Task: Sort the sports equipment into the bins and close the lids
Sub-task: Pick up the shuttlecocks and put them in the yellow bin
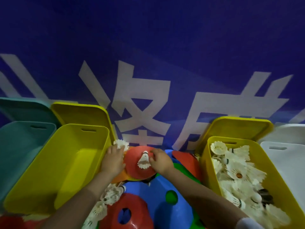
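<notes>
Hands are working the middle pile — the left hand (113,158) is clutching a shuttlecock (121,144) by its brittle feathers, the right hand (159,160), fingers loose, is reaching for another shuttlecock (144,160) lying on a red cone (140,164) — feather-light, better pinched at the cork.

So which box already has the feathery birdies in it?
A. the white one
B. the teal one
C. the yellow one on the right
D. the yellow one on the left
C: white shuttlecocks fill the yellow bin on the right; the left yellow bin holds none.
</notes>
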`<state>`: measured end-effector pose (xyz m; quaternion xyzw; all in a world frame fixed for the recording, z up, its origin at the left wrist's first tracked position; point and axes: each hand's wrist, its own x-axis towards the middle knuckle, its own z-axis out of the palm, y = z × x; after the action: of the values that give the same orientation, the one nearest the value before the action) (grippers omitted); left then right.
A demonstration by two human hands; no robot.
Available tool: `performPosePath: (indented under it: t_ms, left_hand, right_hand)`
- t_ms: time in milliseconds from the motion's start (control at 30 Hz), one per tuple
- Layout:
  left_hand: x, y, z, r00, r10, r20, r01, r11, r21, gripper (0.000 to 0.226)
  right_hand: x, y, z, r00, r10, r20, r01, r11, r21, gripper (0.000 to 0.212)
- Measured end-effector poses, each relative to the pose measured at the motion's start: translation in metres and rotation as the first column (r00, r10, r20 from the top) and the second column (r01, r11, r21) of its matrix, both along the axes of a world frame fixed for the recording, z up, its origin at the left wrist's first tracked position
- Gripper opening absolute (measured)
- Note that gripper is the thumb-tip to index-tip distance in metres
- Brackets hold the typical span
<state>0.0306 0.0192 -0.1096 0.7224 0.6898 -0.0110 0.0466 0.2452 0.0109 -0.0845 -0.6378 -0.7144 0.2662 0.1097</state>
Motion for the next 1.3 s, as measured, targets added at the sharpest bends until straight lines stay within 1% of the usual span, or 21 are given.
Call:
performPosePath:
  t_ms: [67,100,200,233,300,333,400,433,500,567,600,667,733,800,867,967,1033,1100,1167,1300]
  left_hand:
    - [0.000,0.000,-0.003,0.990,-0.046,-0.135,0.047,0.999,0.006,0.066]
    - [0.000,0.001,-0.004,0.987,-0.046,-0.154,0.051,0.998,0.034,0.060]
    - [-0.004,0.006,-0.002,0.997,-0.019,-0.081,0.029,0.992,0.123,0.041]
    - [-0.006,0.006,0.000,0.999,-0.031,-0.011,0.033,0.991,0.128,0.040]
    - [-0.008,0.004,0.005,0.978,-0.051,0.200,0.022,0.989,0.147,0.044]
    - [-0.009,0.002,0.007,0.952,-0.045,0.303,-0.004,0.987,0.161,0.046]
    - [-0.007,-0.003,0.012,0.889,-0.028,0.458,-0.067,0.980,0.189,0.047]
    - [-0.005,-0.006,0.014,0.855,-0.014,0.518,-0.101,0.976,0.192,0.047]
    - [0.001,-0.012,0.016,0.776,0.062,0.627,-0.185,0.974,0.133,0.045]
    - [0.006,-0.018,0.019,0.723,0.135,0.678,-0.247,0.967,0.070,0.044]
    - [0.009,-0.020,0.021,0.704,0.156,0.692,-0.264,0.963,0.052,0.043]
    - [0.012,-0.025,0.024,0.652,0.181,0.737,-0.284,0.959,0.016,0.043]
    - [0.018,-0.029,0.030,0.606,0.169,0.777,-0.281,0.960,0.011,0.042]
    - [0.026,-0.035,0.039,0.575,0.132,0.807,-0.263,0.964,0.030,0.041]
    - [0.038,-0.041,0.049,0.570,0.094,0.816,-0.239,0.969,0.055,0.040]
    - [0.061,-0.053,0.057,0.593,0.020,0.805,-0.156,0.984,0.090,0.038]
    - [0.081,-0.062,0.062,0.615,-0.050,0.787,-0.073,0.990,0.120,0.038]
    - [0.104,-0.070,0.066,0.609,-0.102,0.786,-0.015,0.990,0.139,0.037]
    - [0.131,-0.078,0.069,0.566,-0.121,0.815,0.026,0.991,0.130,0.035]
    - [0.183,-0.091,0.073,0.496,-0.168,0.852,0.104,0.986,0.134,0.031]
  right_hand:
    - [-0.018,0.015,-0.016,0.994,0.040,0.102,-0.037,0.999,-0.031,0.043]
    - [-0.025,0.021,-0.023,0.987,0.066,0.148,-0.060,0.997,-0.050,0.044]
    - [-0.041,0.036,-0.044,0.972,0.124,0.200,-0.093,0.984,-0.154,0.045]
    - [-0.045,0.039,-0.049,0.971,0.125,0.204,-0.087,0.978,-0.187,0.046]
    - [-0.048,0.044,-0.058,0.974,0.098,0.206,-0.050,0.973,-0.225,0.048]
    - [-0.048,0.046,-0.060,0.977,0.077,0.200,-0.028,0.971,-0.238,0.049]
    - [-0.046,0.049,-0.063,0.980,0.052,0.190,-0.001,0.966,-0.258,0.051]
    - [-0.045,0.049,-0.063,0.982,0.044,0.182,0.004,0.967,-0.257,0.052]
    - [-0.043,0.049,-0.060,0.984,0.026,0.177,0.017,0.971,-0.240,0.057]
    - [-0.040,0.046,-0.053,0.984,0.023,0.176,0.021,0.970,-0.242,0.066]
    - [-0.038,0.044,-0.049,0.986,0.022,0.163,0.021,0.966,-0.259,0.069]
    - [-0.033,0.038,-0.037,0.994,-0.003,0.109,0.031,0.965,-0.259,0.066]
    - [-0.025,0.032,-0.019,0.998,-0.049,0.043,0.056,0.980,-0.192,0.058]
    - [-0.014,0.022,0.002,0.993,-0.104,-0.063,0.095,0.987,-0.132,0.048]
    - [0.002,0.010,0.021,0.960,-0.181,-0.214,0.167,0.983,-0.079,0.042]
    - [0.037,-0.012,0.043,0.897,-0.261,-0.356,0.278,0.960,-0.002,0.049]
    - [0.063,-0.030,0.054,0.872,-0.286,-0.397,0.330,0.943,0.045,0.050]
    - [0.090,-0.050,0.061,0.855,-0.294,-0.428,0.369,0.923,0.104,0.044]
    - [0.120,-0.071,0.063,0.851,-0.294,-0.436,0.388,0.911,0.143,0.040]
    - [0.186,-0.109,0.062,0.845,-0.339,-0.413,0.444,0.876,0.189,0.051]
